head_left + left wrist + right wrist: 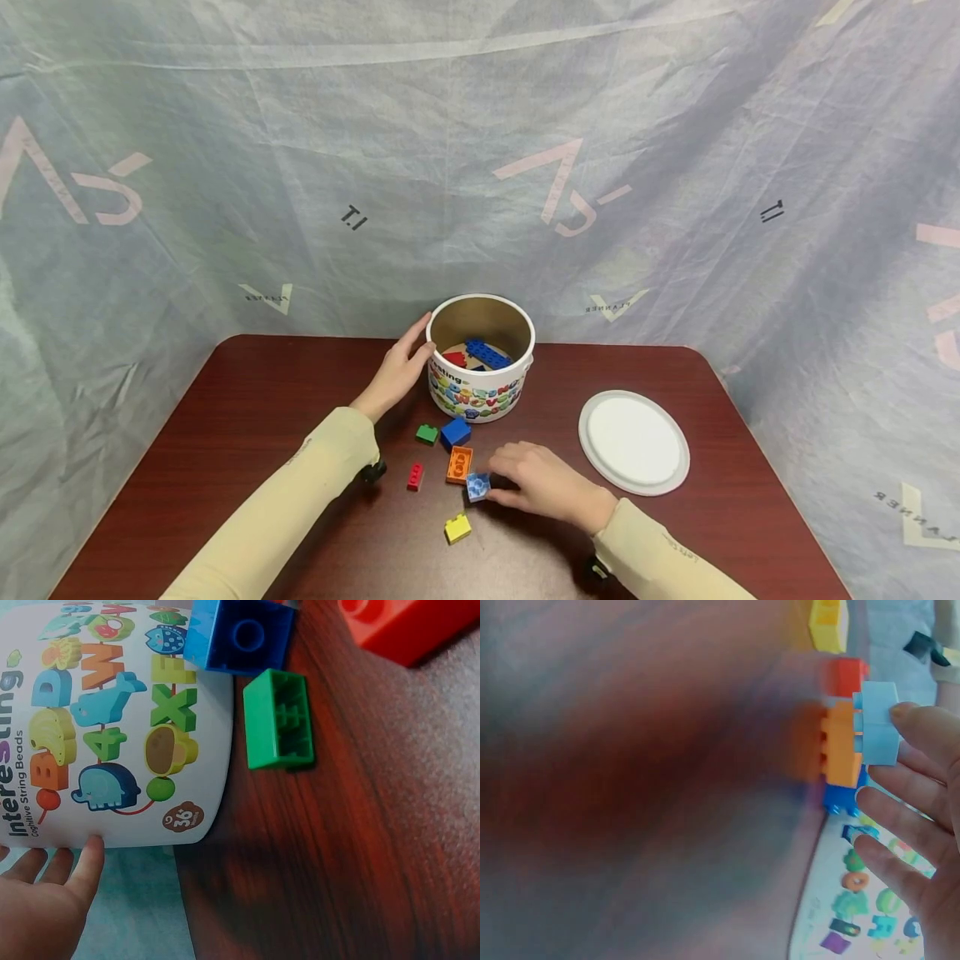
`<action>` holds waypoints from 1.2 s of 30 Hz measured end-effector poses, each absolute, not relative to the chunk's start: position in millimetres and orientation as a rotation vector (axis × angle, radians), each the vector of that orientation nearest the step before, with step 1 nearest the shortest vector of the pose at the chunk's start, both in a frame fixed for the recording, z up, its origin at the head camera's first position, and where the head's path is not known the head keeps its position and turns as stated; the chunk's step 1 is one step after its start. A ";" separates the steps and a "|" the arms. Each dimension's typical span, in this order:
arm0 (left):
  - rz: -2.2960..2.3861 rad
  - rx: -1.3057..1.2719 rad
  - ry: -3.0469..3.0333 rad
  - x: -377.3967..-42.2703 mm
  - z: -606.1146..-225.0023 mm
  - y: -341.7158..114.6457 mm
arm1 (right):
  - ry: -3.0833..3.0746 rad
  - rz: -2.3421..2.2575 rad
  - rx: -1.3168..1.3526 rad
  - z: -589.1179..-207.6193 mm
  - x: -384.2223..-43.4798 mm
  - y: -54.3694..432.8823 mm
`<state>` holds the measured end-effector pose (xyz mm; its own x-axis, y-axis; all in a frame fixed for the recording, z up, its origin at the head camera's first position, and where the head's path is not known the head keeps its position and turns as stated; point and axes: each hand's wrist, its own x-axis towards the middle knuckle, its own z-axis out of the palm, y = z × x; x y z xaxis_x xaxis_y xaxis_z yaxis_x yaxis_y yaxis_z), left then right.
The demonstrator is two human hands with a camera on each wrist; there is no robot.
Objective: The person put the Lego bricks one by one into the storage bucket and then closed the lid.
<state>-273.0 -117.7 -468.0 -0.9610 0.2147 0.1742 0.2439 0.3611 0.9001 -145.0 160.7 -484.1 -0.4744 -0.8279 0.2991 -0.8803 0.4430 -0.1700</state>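
Pinching the light blue block (477, 487) between thumb and fingers, the right hand (536, 479) keeps it at its very tips, out ahead of the palm, with studs along one side. The block is above the table (300, 375), just beside the orange block (460, 464); whether those two touch I cannot tell. Nearby lie the yellow block (457, 528), red block (415, 477), green block (427, 434) and dark blue block (455, 433). Past these stands the white bucket (480, 396), more blocks inside; the left hand (397, 375), fingers extended, rests against its side without clasping it. Its print reads "Interesting" and "Cognitive String Beads", with a brown badge (182, 817) showing "36". To the right lies the white lid (633, 442). The backdrop (450, 167) carries "T.I" and a mirrored "PLANNER"; writing on the right sleeve (680, 548) is too small to read.
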 end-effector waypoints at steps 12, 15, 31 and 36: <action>-1.707 -0.437 -2.568 -271.7 -466.7 -117.4 | -2.560 0.411 1.430 -446.2 -158.6 172.8; -1.711 -0.433 -2.573 -271.1 -465.9 -117.5 | -2.539 0.394 1.419 -433.3 -164.4 174.7; -1.706 -0.450 -2.587 -272.0 -466.3 -117.3 | -2.514 0.400 1.325 -377.5 -199.0 176.2; -1.707 -0.441 -2.587 -271.2 -465.9 -117.8 | -2.522 0.421 1.308 -369.7 -212.7 174.2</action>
